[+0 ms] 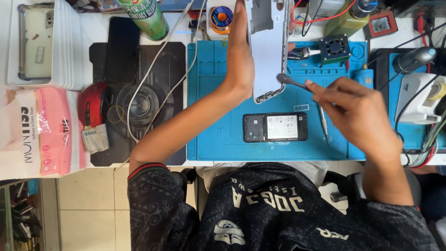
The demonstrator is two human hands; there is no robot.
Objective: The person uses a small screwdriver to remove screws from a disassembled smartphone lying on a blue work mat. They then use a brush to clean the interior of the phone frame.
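Observation:
My left hand (240, 51) holds a pale phone back cover (268, 51) upright on its edge over the blue work mat (218, 135). My right hand (355, 109) grips a thin dark pry tool (292, 82), and its flat tip touches the cover's right edge near the lower corner. An opened black phone (275, 127) with its battery showing lies flat on the mat below the cover. A slim metal tool (324, 124) rests on the mat under my right hand.
A small black fan (334, 48) and green bottle (346, 18) stand at the mat's far edge. Left are a black pad (139, 144), red mouse (93, 104), green can (146, 16), white trays (65, 46), tissue pack (42, 132). Soldering gear and cables (418, 93) crowd the right.

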